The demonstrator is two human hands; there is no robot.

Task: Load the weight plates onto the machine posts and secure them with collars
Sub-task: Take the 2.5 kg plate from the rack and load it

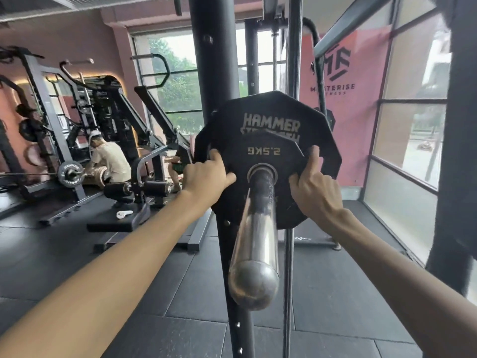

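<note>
The small plate (260, 153) sits deep on the post (258, 228), left hand (206, 175) gripping its edge at nine o'clock, right hand (315, 184) at three. Fingers (215, 155) could get pinched against the bigger plate (271, 109) behind.

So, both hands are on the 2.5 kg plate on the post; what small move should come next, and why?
Probably slide the 2.5 kg plate back along the post, fully against the larger plate. The left hand and right hand both grip its edge, and nothing on the post locks it yet.

large plate (271, 112) lettering: half covered (small plate (262, 153)) | fingers (216, 157): tips behind it
</note>
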